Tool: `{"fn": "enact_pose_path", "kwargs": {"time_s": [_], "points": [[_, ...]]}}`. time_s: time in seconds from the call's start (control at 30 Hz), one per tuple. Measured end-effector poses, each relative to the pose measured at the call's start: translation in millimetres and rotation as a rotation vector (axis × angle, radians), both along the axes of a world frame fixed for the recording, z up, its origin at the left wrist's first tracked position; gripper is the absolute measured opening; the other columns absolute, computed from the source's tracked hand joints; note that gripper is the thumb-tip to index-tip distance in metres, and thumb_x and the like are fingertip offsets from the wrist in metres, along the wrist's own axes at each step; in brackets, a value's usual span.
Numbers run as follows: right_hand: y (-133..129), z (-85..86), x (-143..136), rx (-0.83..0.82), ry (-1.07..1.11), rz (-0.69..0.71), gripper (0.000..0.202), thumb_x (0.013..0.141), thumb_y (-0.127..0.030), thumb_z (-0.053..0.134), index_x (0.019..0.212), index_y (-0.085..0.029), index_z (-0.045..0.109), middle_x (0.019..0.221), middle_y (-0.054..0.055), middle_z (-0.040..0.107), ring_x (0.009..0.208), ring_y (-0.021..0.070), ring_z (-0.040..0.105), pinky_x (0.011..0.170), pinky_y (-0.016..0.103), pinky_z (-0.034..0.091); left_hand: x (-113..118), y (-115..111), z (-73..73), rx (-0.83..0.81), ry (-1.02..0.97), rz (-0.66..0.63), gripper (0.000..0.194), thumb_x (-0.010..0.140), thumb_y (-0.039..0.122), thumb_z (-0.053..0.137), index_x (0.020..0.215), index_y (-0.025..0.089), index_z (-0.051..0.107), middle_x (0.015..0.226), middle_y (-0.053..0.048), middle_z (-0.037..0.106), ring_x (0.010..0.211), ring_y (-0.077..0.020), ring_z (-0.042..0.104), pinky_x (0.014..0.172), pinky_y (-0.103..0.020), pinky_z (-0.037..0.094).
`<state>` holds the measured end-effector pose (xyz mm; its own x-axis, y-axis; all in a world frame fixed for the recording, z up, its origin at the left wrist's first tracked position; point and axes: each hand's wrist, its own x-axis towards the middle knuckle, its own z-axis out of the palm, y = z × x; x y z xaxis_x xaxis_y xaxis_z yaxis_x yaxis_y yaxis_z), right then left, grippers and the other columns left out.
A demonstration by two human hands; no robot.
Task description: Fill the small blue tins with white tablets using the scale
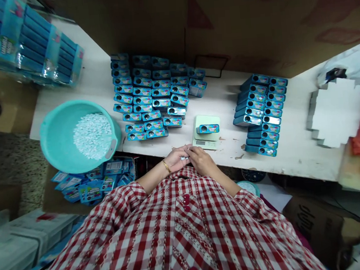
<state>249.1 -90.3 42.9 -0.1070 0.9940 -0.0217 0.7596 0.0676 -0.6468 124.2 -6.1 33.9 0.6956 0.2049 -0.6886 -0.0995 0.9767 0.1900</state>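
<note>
My left hand [176, 159], below a gold bangle, is cupped palm up at the table's front edge with some small pale pieces [185, 157] in it. My right hand [200, 158] lies against it, its fingers bent over the pieces; what its fingertips hold is too small to tell. Just beyond my hands, a blue tin [208, 128] lies on a pale green scale [208, 120]. To the left, a turquoise tub [54, 137] holds a heap of white pieces [92, 135].
Rows of blue tins [142, 100] stand left of the scale, more tins [264, 117] right. A large cardboard box [221, 26] rises behind. White card [335, 111] lies far right; wrapped blue packs [33, 47] fill the upper left. Below the tub is a box of blue packets [92, 191].
</note>
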Motion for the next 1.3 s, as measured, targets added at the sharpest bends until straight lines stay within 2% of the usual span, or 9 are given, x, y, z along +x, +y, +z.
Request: {"fn": "enact_pose_path", "kwargs": {"time_s": [0.1, 0.23, 0.37, 0.53, 0.67, 0.8, 0.9, 1.1, 1.3], "points": [[8.2, -4.2, 8.6, -0.007, 0.03, 0.022, 0.026, 0.089, -0.02, 0.041, 0.106, -0.015, 0.06, 0.099, 0.012, 0.06, 0.093, 0.0206, 0.055, 0.081, 0.036, 0.05, 7.2, 2.3, 0.9, -0.001, -0.056, -0.015, 0.045, 0.059, -0.009, 0.046, 0.096, 0.01, 0.064, 0.092, -0.008, 0.067, 0.091, -0.0166, 0.061, 0.086, -0.029, 0.044], [19.7, -1.6, 30.1, 0.088, 0.052, 0.066, 0.02, 0.088, -0.021, 0.045, 0.098, -0.016, 0.062, 0.09, 0.009, 0.062, 0.086, 0.0175, 0.057, 0.078, 0.032, 0.05, 16.7, 11.9, 4.2, 0.016, -0.12, -0.019, 0.044, 0.059, -0.008, 0.047, 0.097, 0.008, 0.064, 0.09, -0.01, 0.068, 0.09, -0.0167, 0.062, 0.089, -0.03, 0.042], [33.9, 3.7, 53.6, 0.191, -0.016, -0.119, 0.022, 0.089, -0.022, 0.042, 0.095, -0.015, 0.062, 0.086, 0.009, 0.063, 0.085, 0.0168, 0.059, 0.078, 0.03, 0.049, 19.7, 22.2, 7.9, 0.044, -0.119, 0.001, 0.038, 0.063, -0.006, 0.047, 0.094, 0.006, 0.064, 0.094, -0.014, 0.068, 0.095, -0.0201, 0.063, 0.096, -0.036, 0.038], [44.6, 3.0, 77.8, 0.116, -0.163, -0.268, 0.027, 0.089, -0.027, 0.044, 0.105, -0.014, 0.061, 0.095, 0.011, 0.063, 0.086, 0.0192, 0.059, 0.075, 0.031, 0.05, 14.7, 26.3, 8.8, 0.058, -0.049, 0.048, 0.035, 0.066, -0.007, 0.045, 0.094, 0.004, 0.064, 0.1, -0.016, 0.067, 0.1, -0.0222, 0.061, 0.098, -0.037, 0.037], [31.8, 5.5, 52.6, 0.114, -0.165, -0.24, 0.031, 0.091, -0.025, 0.039, 0.111, -0.015, 0.06, 0.103, 0.013, 0.062, 0.096, 0.0198, 0.056, 0.084, 0.032, 0.049, 12.1, 22.6, 7.3, -0.028, -0.02, 0.082, 0.027, 0.078, 0.004, 0.043, 0.096, 0.003, 0.064, 0.097, -0.016, 0.067, 0.092, -0.0202, 0.063, 0.092, -0.034, 0.042], [14.2, 6.4, 1.8, -0.032, -0.193, 0.028, 0.035, 0.088, -0.018, 0.042, 0.119, -0.011, 0.054, 0.109, 0.015, 0.059, 0.098, 0.0235, 0.054, 0.087, 0.039, 0.048, 3.8, 13.9, 1.9, -0.118, 0.01, 0.071, 0.037, 0.091, 0.028, 0.036, 0.107, 0.005, 0.061, 0.094, -0.014, 0.068, 0.083, -0.0183, 0.064, 0.08, -0.031, 0.047], [8.5, 1.1, -20.8, -0.143, -0.21, 0.166, 0.034, 0.084, -0.009, 0.042, 0.115, -0.009, 0.055, 0.105, 0.015, 0.06, 0.094, 0.0239, 0.055, 0.083, 0.038, 0.049, -7.7, 5.8, -3.7, -0.165, 0.061, 0.05, 0.042, 0.092, 0.033, 0.034, 0.113, 0.006, 0.058, 0.101, -0.016, 0.066, 0.088, -0.0197, 0.063, 0.08, -0.03, 0.047], [8.9, -6.3, -24.9, -0.165, -0.155, 0.237, 0.024, 0.085, -0.015, 0.045, 0.105, -0.012, 0.058, 0.11, 0.013, 0.058, 0.097, 0.0227, 0.055, 0.082, 0.035, 0.05, -20.1, -5.0, -7.4, -0.221, 0.112, 0.032, 0.04, 0.093, 0.031, 0.033, 0.1, 0.005, 0.062, 0.091, -0.015, 0.067, 0.081, -0.0176, 0.064, 0.077, -0.029, 0.048], [14.9, -0.4, -15.5, -0.176, -0.067, 0.218, 0.024, 0.083, -0.014, 0.051, 0.106, -0.015, 0.056, 0.098, 0.01, 0.06, 0.089, 0.0194, 0.057, 0.071, 0.03, 0.051, -16.2, -5.9, -2.1, -0.185, 0.062, 0.08, 0.033, 0.091, 0.025, 0.038, 0.076, 0.008, 0.062, 0.07, -0.009, 0.065, 0.066, -0.0143, 0.062, 0.074, -0.029, 0.049]]}}
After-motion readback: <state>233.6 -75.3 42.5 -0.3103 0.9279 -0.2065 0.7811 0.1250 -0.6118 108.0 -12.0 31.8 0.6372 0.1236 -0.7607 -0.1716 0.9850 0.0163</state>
